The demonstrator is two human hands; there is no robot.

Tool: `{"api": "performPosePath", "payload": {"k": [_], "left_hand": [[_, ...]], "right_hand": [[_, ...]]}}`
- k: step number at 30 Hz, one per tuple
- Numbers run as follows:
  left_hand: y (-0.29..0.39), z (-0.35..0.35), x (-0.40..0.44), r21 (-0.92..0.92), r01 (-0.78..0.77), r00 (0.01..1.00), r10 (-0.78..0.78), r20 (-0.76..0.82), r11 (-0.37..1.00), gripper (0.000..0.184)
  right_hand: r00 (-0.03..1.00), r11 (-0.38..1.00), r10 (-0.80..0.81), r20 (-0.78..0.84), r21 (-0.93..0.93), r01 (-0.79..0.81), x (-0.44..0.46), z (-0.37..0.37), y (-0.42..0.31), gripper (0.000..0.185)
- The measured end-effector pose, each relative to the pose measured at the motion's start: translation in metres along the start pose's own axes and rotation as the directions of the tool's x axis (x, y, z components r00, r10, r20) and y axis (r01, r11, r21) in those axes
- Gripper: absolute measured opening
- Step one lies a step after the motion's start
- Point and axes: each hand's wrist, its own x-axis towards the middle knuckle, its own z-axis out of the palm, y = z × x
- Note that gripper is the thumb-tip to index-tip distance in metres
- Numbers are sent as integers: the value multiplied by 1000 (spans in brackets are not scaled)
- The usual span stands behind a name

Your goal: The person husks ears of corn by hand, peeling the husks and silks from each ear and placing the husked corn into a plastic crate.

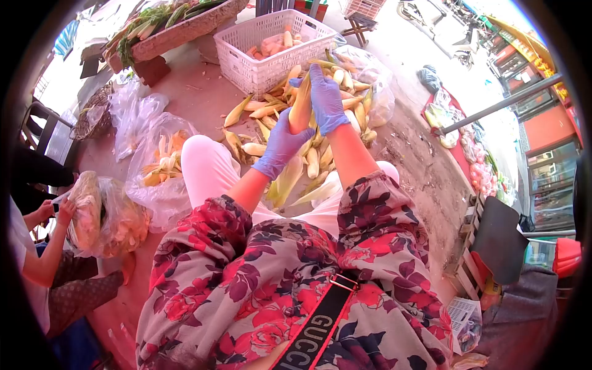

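Wearing a floral top (pixel 271 308) under a black strap (pixel 314 333), and sitting with pale trousers (pixel 206 161) parted at the knees. Holding a corn ear (pixel 300 111) upright and slightly tilted, out in front of the parted knees, in two hands gloved in blue-violet. Wrapping the fingers of the left hand (pixel 277 147) around its lower end; closing the fingers of the right hand (pixel 328 102) narrowly about its upper part. Having a clear plastic bag (pixel 140 188) of husks just beside the left knee, and, farther left, another person's hand (pixel 65 211) gripping a bulging bag (pixel 86 206). Facing, beneath and beyond the gloves, a heap of ears (pixel 265 111) spreading over the ground. Looking past that to a white crate (pixel 250 75) containing peeled ears (pixel 277 44). Seeing beyond, to the left, leafy greens (pixel 161 20) resting on a thick slab (pixel 179 40); glimpsing shopfronts (pixel 550 176) far to the right.
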Motion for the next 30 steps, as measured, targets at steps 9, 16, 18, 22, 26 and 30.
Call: {"api": "performPosePath", "payload": {"k": [9, 16, 18, 22, 26, 30], "left_hand": [[-7, -36, 19, -720, 232, 967, -235, 98, 655, 57], [-5, -42, 12, -710, 214, 971, -225, 80, 671, 56], [-5, -44, 10, -733, 293, 942, -315, 113, 614, 52], [-14, -51, 17, -787, 423, 864, -463, 200, 449, 47], [-13, -57, 20, -803, 444, 827, -526, 197, 398, 41], [-19, -67, 18, -794, 460, 816, -542, 201, 397, 36]], "right_hand": [[851, 987, 156, 502, -42, -156, -80, -7, 28, 65], [674, 868, 456, 580, -122, -482, -96, 4, 47, 51], [693, 887, 447, 565, -176, -428, -98, 7, 57, 44], [737, 870, 443, 511, -445, -213, -91, 10, 79, 40], [699, 795, 491, 520, -595, -116, -89, 19, 56, 40], [692, 821, 420, 587, -571, -14, -85, 26, 66, 37]]}}
